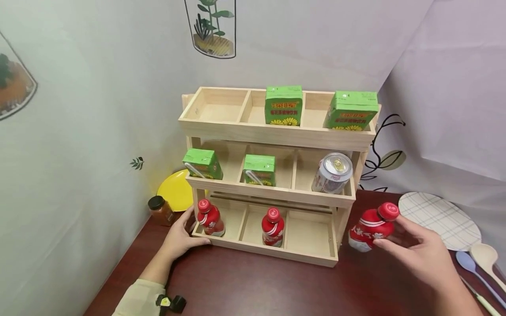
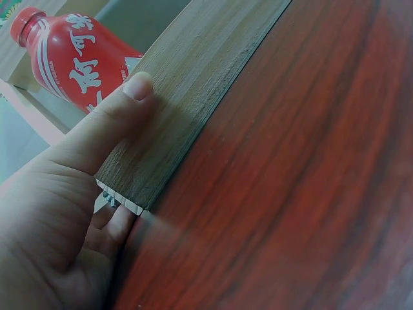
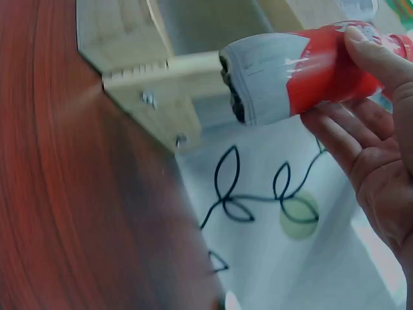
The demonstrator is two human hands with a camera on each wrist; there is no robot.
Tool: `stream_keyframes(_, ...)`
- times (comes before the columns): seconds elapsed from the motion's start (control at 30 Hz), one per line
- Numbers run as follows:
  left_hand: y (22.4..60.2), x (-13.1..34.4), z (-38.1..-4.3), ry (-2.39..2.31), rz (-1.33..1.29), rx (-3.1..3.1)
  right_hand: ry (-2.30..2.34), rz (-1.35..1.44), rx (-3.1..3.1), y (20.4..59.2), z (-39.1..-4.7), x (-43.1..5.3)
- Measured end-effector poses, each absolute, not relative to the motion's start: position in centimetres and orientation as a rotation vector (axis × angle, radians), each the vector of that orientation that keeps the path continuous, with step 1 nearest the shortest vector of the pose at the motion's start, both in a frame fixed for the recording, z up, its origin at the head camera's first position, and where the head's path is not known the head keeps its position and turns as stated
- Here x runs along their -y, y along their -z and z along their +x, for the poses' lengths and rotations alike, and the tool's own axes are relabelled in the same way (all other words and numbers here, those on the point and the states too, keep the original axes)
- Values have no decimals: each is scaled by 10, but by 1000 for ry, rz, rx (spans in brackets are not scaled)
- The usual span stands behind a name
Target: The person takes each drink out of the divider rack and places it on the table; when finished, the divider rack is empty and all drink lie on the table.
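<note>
In the head view my right hand (image 1: 421, 252) holds a red bottle (image 1: 371, 228) with a red cap, tilted, off the right end of the wooden shelf rack (image 1: 272, 137). Seen from the right wrist, thumb and fingers grip the red bottle (image 3: 310, 71) around its upper part, its pale base pointing at the rack's side. At the rack's lower left corner, my left hand (image 1: 179, 235) grips the bottom tier, thumb (image 2: 122, 106) on the front board and fingers around the end. Two more red bottles stand in that tier, one at left (image 1: 211, 219), one in the middle (image 1: 272, 228).
Green drink cartons (image 1: 283, 106) sit on the upper two tiers, with a silver can (image 1: 333, 173) at middle right. A brown jar (image 1: 160, 210) and yellow plate (image 1: 175, 189) lie left of the rack. To the right are a checked placemat (image 1: 439, 219) and spoons (image 1: 484, 254).
</note>
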State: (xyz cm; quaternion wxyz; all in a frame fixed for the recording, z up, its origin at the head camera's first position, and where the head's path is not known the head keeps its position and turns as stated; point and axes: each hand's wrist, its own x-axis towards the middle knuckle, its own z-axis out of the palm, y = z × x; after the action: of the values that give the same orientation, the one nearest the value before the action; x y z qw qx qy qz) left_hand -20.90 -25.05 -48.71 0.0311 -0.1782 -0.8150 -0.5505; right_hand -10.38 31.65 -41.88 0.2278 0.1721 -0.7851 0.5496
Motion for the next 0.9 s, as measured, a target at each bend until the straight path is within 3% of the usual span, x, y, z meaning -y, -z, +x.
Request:
stream_keyframes(0.2,484,257,-209,1670,-567,2494,-1383,218,2339,439,-115,-324)
stream_keyframes(0.9,488,251,-210,1688,-606,2485,-1293,-73,2241,492,-144,-328)
